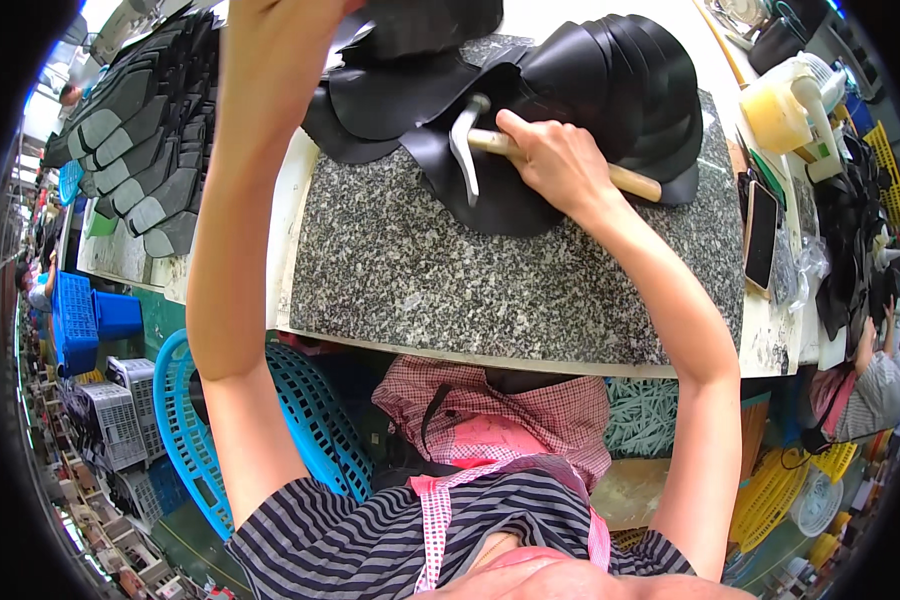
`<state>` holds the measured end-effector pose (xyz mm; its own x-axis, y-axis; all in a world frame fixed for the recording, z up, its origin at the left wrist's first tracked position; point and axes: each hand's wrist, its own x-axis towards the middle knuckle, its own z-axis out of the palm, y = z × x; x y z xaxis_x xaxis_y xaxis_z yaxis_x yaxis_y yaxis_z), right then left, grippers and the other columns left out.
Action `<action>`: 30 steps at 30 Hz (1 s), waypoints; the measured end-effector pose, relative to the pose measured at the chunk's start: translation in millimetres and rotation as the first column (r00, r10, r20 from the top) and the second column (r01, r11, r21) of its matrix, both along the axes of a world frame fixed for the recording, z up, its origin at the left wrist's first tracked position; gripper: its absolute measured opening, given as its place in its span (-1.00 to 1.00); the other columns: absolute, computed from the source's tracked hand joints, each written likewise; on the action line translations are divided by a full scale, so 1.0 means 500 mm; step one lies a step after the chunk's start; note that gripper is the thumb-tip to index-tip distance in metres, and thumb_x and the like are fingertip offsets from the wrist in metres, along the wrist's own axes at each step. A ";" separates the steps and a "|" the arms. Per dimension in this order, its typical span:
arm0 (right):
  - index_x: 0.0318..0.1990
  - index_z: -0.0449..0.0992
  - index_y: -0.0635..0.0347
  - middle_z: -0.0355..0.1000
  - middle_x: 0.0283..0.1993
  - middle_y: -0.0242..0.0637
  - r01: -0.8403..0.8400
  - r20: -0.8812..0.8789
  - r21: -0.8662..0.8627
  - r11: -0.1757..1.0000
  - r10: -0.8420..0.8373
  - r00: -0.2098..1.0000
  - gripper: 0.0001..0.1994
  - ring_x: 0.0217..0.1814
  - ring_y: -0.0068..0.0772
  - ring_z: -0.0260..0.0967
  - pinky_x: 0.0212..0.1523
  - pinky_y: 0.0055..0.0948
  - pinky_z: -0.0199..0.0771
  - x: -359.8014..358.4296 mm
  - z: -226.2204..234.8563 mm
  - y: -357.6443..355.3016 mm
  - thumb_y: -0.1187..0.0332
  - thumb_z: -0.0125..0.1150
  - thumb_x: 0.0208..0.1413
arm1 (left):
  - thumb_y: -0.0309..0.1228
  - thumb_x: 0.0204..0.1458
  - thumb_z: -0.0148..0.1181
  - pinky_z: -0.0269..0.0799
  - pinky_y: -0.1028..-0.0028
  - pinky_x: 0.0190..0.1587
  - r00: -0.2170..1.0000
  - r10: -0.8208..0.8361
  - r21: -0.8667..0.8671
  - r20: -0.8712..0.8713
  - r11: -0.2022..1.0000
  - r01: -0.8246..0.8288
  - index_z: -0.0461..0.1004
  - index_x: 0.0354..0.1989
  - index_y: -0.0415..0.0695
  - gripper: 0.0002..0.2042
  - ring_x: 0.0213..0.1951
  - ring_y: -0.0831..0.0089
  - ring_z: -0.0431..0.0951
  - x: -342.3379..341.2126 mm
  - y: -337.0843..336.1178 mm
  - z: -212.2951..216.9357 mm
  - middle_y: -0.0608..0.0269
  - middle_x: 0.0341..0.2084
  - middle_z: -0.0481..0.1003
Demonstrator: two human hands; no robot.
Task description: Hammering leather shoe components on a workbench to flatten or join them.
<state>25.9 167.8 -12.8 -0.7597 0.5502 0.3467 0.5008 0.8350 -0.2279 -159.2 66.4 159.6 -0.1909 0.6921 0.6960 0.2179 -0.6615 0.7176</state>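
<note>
My right hand (pixel 562 165) is closed around the wooden handle of a hammer (pixel 638 183). The hammer's metal head, with a long curved end, is over a black leather-like piece (pixel 495 205) lying on a speckled stone slab (pixel 450 290). Several similar black pieces (pixel 610 85) are fanned out in a stack beyond my right hand. My left hand (pixel 288 25) is raised at the top edge, where its fingers are cut off from view. A blurred black piece (pixel 430 28) is beside it; whether my fingers grip this piece is hidden.
Layered black-and-grey pieces (pixel 135 150) are piled on the left. A phone (pixel 761 235) and a yellowish container (pixel 775 108) are at the right. Below the table's left side stands a blue plastic basket (pixel 175 430). Other people work farther off on both sides.
</note>
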 end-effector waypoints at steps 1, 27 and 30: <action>-0.23 0.38 0.10 0.49 -0.53 -0.08 -0.018 -0.059 -0.002 1.000 0.018 0.998 -0.86 -0.42 0.07 0.52 -0.46 -0.04 0.52 0.013 -0.002 0.016 0.35 0.18 0.10 | -0.51 0.25 0.06 0.60 0.49 -0.11 0.999 0.033 -0.039 0.016 0.999 -0.032 0.15 0.32 -0.22 -0.53 -0.10 0.40 0.62 0.033 -0.020 0.011 0.00 -0.05 0.54; -0.27 0.39 0.30 0.17 -0.59 -0.17 0.195 0.037 -0.839 0.507 -0.304 0.952 -0.86 -0.60 -0.34 0.04 -0.50 -0.41 0.13 0.471 0.131 -0.361 0.40 0.16 0.22 | -0.35 -0.07 0.38 0.50 0.26 -0.13 0.503 -0.339 -0.434 -0.795 0.898 -0.080 0.38 0.02 -0.27 -0.52 -0.17 0.14 0.49 0.324 -0.162 -0.290 0.08 -0.22 0.47; -0.28 0.37 0.31 0.18 -0.59 -0.15 0.176 0.021 -0.853 0.492 -0.304 0.953 -0.86 -0.60 -0.27 0.02 -0.52 -0.38 0.11 0.466 0.121 -0.352 0.42 0.15 0.21 | -0.63 0.03 0.12 0.47 0.17 -0.03 0.629 -0.389 -0.534 -0.673 0.844 -0.049 0.35 0.10 -0.20 -0.59 -0.08 0.00 0.53 0.312 -0.136 -0.283 -0.12 -0.18 0.50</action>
<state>258.7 -7.9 47.8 -0.5408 0.7842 -0.3044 0.5669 0.0725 -0.8206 -3.3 -1.4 18.0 0.3860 0.9153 0.1151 0.7259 -0.3784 0.5744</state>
